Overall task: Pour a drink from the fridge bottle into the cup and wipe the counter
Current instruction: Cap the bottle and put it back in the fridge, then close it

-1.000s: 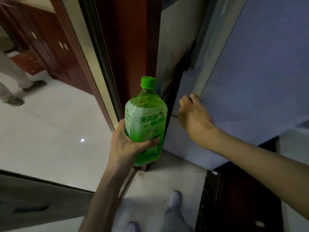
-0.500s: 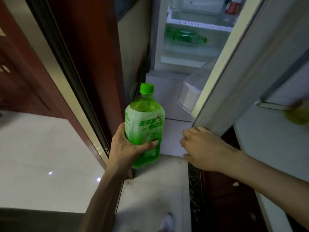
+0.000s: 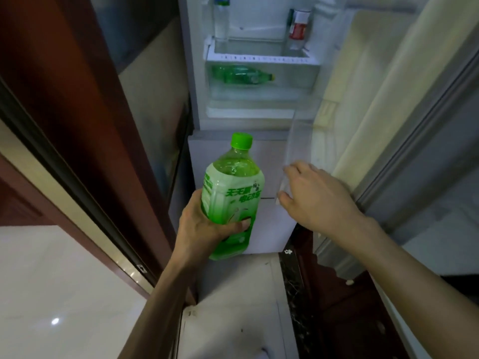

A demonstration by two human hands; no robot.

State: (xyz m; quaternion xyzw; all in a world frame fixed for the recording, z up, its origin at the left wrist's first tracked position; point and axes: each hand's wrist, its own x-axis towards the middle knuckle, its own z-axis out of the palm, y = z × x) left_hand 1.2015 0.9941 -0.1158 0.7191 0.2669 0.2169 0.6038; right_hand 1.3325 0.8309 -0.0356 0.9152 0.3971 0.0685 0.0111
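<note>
My left hand (image 3: 204, 229) grips a green plastic bottle (image 3: 233, 198) with a green cap and a pale green label, upright in front of the fridge's lower drawers. The bottle is nearly full and capped. My right hand (image 3: 316, 198) is beside it on the right, fingers loosely spread against the clear bin (image 3: 300, 141) on the inside of the open fridge door (image 3: 375, 125); it holds nothing. No cup or counter cloth is in view.
Inside the open fridge another green bottle (image 3: 241, 75) lies on a shelf, with a red-labelled container (image 3: 298, 27) and a clear bottle (image 3: 221, 19) above. A dark wooden door frame (image 3: 85, 99) stands close on the left. Pale floor tiles (image 3: 51, 281) lie below left.
The fridge door has swung wide open, showing the shelves. My right hand went from the door's outer edge to its inner side. The bottle stayed in my left hand.
</note>
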